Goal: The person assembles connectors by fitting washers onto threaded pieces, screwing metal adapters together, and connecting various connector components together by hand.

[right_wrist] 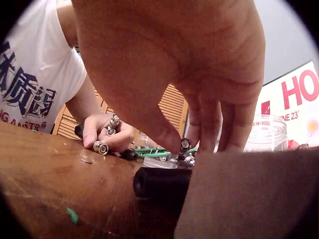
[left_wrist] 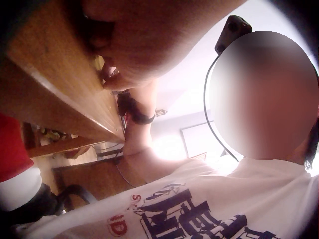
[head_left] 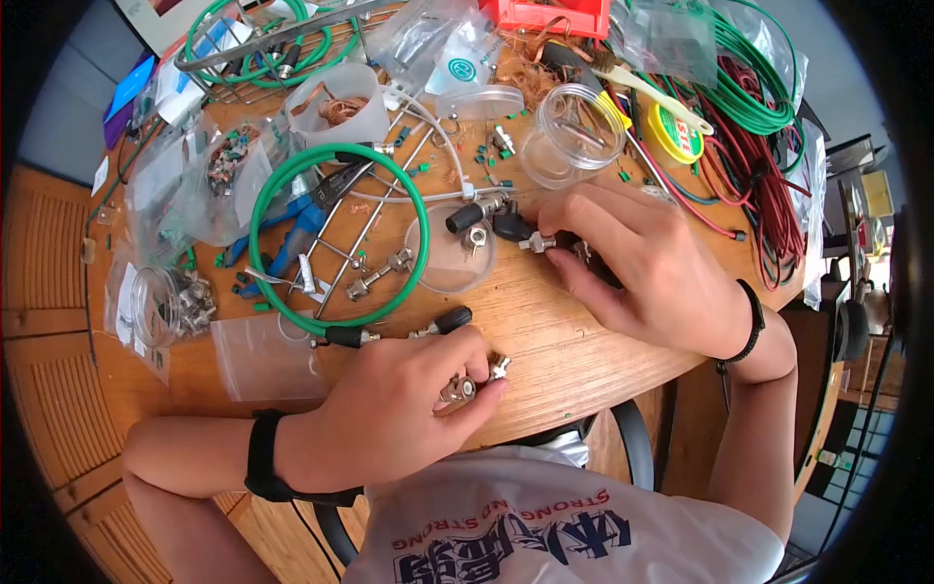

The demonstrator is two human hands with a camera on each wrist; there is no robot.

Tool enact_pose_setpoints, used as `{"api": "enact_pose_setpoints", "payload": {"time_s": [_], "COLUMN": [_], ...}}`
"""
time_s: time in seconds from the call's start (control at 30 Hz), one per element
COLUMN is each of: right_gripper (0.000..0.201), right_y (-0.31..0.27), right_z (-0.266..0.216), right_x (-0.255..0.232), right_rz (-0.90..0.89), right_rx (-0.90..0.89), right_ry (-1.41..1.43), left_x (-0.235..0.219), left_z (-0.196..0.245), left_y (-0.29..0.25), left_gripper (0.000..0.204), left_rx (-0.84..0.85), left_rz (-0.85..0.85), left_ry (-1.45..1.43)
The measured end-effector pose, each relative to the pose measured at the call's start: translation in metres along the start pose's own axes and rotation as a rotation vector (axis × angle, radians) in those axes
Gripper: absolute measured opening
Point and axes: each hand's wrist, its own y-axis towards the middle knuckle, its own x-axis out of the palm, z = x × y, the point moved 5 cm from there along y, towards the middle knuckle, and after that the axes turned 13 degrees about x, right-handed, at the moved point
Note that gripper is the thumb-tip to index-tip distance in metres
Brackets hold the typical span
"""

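Head view: grips metal connectors (head_left: 459, 390) between thumb and curled fingers of the left hand (head_left: 399, 414); pinches another connector (head_left: 538, 243) with thumb and fingertips of the right hand (head_left: 650, 268). Seems only partway done, with a loose connector (head_left: 475, 239) on the clear lid (head_left: 448, 270) and others beside it.

Green cable (head_left: 420, 243), red bin (head_left: 555, 16), white shirt (head_left: 545, 506)
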Motion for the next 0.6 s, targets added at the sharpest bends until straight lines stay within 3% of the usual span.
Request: {"api": "enact_pose_setpoints", "payload": {"time_s": [0.23, 0.6], "right_gripper": [0.023, 0.024], "right_y": [-0.0015, -0.0015], "right_z": [0.0012, 0.0003], "right_x": [0.0027, 0.0008], "right_rz": [0.028, -0.015], "right_rx": [0.008, 0.09], "right_ry": [0.02, 0.032], "left_x": [0.0022, -0.0025], "left_z": [-0.0032, -0.005], "left_y": [-0.0021, 0.0012], "left_gripper": [0.02, 0.02], "left_rx": [-0.036, 0.047], "left_rz": [-0.014, 0.051], "left_ry": [-0.006, -0.089]}}
